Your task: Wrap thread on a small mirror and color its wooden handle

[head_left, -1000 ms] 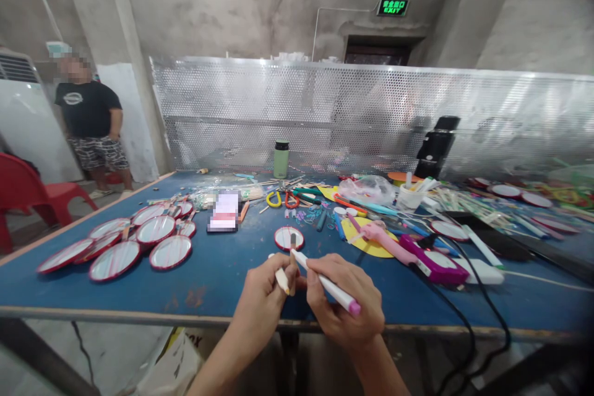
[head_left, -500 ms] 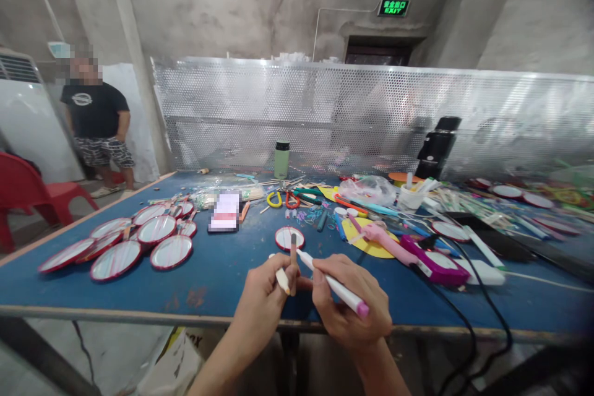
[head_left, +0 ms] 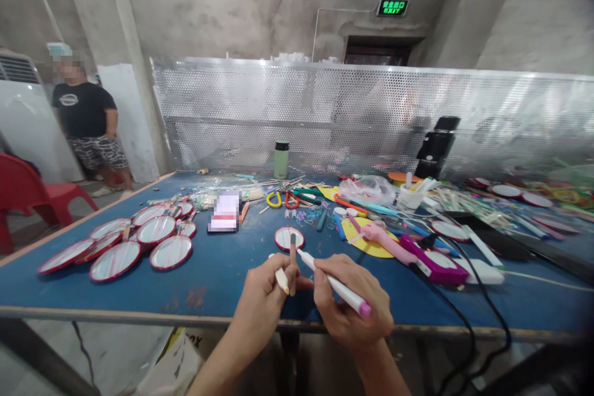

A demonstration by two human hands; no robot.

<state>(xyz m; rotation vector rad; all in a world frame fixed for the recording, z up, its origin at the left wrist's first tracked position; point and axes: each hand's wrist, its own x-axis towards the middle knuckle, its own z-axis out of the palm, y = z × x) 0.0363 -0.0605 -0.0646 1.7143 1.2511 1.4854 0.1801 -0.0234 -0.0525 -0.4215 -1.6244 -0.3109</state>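
Observation:
My left hand is closed around a flat wooden craft stick that points up, its upper end grey. A short white piece with an orange tip, perhaps a marker cap, sticks out between the same fingers. In my right hand is a white marker with a pink end, gripped like a pen. Its tip is close beside the stick; whether they touch I cannot tell. Just beyond the stick, a small round red-rimmed disc lies on the blue table.
Several red-rimmed round discs are piled at left, near a phone. A green bottle stands at the back. To the right lie a pink glue gun, a purple device and black cables. A person stands far left.
My right hand with the marker has shifted very slightly to the right. The left hand and the stick stay almost still. The person at far left has moved a little leftward.

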